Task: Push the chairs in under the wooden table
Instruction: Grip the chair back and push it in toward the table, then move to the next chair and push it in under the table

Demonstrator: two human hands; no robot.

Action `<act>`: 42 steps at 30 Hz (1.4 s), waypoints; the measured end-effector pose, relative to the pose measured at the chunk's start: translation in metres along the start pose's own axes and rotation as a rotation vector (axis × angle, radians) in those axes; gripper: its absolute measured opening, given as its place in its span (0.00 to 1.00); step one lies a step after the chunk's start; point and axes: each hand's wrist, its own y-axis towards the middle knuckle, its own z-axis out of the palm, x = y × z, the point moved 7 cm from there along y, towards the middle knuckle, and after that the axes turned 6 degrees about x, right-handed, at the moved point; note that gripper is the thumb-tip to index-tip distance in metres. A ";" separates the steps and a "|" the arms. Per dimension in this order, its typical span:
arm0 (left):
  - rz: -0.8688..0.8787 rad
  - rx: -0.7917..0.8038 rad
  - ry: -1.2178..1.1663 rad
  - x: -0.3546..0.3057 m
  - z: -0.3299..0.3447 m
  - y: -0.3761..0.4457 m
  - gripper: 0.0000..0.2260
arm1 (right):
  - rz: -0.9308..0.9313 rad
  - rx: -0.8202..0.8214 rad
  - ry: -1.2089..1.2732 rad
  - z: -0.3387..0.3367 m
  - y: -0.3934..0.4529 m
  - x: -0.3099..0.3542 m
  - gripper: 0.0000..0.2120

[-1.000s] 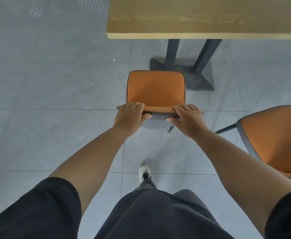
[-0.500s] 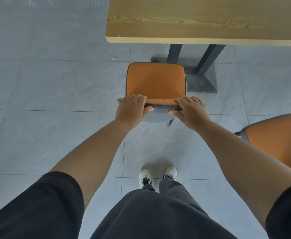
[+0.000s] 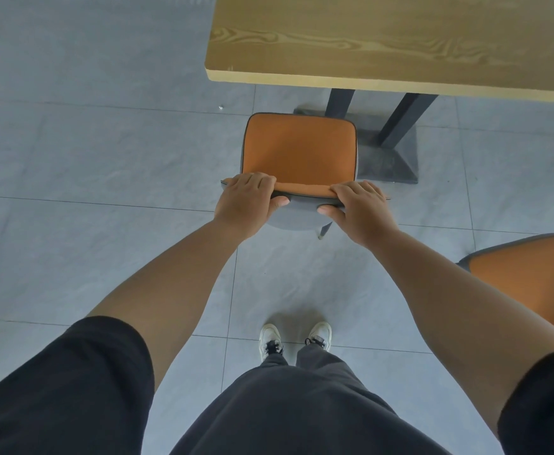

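The top of the backrest of the orange chair [image 3: 298, 152] is being gripped by both hands: the left hand [image 3: 246, 201] and the right hand [image 3: 357, 208] are each curled over the rail, fingers in front, thumbs behind. The seat is lying straight ahead of the fingers, its front edge near but not yet beneath the wooden table [image 3: 400, 41], beside the table's dark base [image 3: 384, 149]. A second chair [image 3: 528, 277] is waiting at the right, well apart from the table.

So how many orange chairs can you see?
2. One chair is in front of the table, held by both hands. The other chair is at the right edge, partly cut off. More may be out of view.
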 end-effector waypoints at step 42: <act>0.715 0.023 0.198 -0.399 0.008 -0.069 0.28 | 0.725 -0.267 -0.032 -0.082 -0.416 -0.136 0.28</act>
